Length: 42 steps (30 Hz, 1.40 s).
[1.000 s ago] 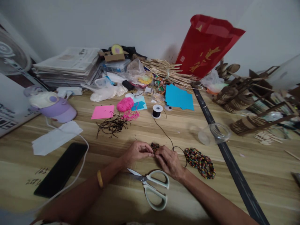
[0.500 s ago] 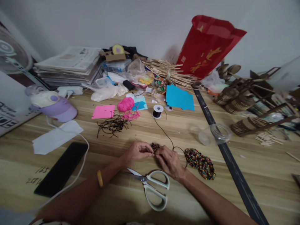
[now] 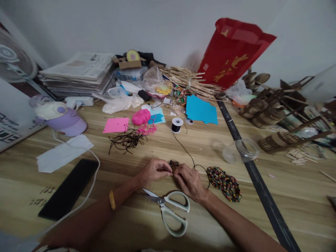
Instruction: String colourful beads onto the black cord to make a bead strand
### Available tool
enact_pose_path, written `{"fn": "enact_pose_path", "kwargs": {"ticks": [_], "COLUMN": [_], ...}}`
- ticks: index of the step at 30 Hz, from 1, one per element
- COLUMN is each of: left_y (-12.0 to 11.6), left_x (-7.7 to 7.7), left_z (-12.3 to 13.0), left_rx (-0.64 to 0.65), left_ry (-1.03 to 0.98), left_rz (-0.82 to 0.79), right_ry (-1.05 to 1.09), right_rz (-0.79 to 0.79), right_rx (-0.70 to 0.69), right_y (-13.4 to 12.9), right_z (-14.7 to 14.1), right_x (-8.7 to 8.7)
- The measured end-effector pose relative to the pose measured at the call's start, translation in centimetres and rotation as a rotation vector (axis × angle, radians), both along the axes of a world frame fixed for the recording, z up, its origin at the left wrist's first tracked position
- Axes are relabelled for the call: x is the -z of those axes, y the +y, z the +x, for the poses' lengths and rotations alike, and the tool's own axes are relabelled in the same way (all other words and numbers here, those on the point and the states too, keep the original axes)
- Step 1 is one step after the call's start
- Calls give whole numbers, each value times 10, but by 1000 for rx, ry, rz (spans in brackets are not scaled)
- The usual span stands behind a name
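Observation:
My left hand (image 3: 156, 169) and my right hand (image 3: 189, 180) meet at the table's middle, both with fingertips pinched together. What they pinch is too small to make out. Just behind the fingertips lies a small bunch of dark beads (image 3: 173, 164), partly hidden. Black cord (image 3: 185, 148) runs from a white spool (image 3: 176, 125) toward my right hand and loops beside it. To the right of that hand is a coiled string of multicoloured beads (image 3: 225, 183). White-handled scissors (image 3: 160, 200) lie slightly open in front of my hands.
Cut black cords (image 3: 127, 139), pink yarn (image 3: 141, 117), pink paper (image 3: 116, 125) and blue paper (image 3: 201, 109) lie beyond. At left are a dark phone-like slab (image 3: 68, 189), a white cable and a purple lamp-like object (image 3: 64, 120). A clear container (image 3: 231, 153) stands right.

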<state>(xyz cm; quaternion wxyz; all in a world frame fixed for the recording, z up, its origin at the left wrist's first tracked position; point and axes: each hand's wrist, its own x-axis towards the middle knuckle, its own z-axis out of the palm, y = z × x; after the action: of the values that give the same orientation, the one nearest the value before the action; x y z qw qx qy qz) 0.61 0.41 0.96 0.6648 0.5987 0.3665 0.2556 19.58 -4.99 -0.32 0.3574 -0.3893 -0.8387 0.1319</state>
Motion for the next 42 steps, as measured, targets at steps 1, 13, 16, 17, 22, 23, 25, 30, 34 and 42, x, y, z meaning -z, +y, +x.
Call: {"fn": "enact_pose_path", "kwargs": {"ticks": [1, 13, 16, 17, 22, 23, 25, 30, 34, 42], "left_y": [0, 0, 0, 0, 0, -1, -1, -1, -1, -2], "left_x": [0, -3, -4, -4, -2, -2, -2, -4, -5, -4], "left_z": [0, -2, -2, -2, -1, -1, 0, 0, 0, 0], "left_rx": [-6, -8, -6, -7, -13, -11, -10, -9, 0, 12], "left_ry": [1, 20, 18, 19, 13, 11, 5, -4, -18, -6], "left_rz": [6, 38, 50, 53, 46, 44, 39, 14, 8, 4], "right_ry": [2, 25, 33, 34, 17, 11, 5, 8, 12, 32], "right_rz": [-1, -8, -5, -6, -17, -18, -17, -7, 2, -4], "right_rx": [0, 21, 19, 17, 18, 19, 20, 19, 18, -3], "right_y": [0, 0, 0, 0, 0, 0, 0, 0, 0, 0], "right_z": [0, 1, 0, 0, 0, 0, 0, 0, 0, 0], "right_x": [0, 1, -1, -1, -2, -1, -1, 0, 0, 1]}}
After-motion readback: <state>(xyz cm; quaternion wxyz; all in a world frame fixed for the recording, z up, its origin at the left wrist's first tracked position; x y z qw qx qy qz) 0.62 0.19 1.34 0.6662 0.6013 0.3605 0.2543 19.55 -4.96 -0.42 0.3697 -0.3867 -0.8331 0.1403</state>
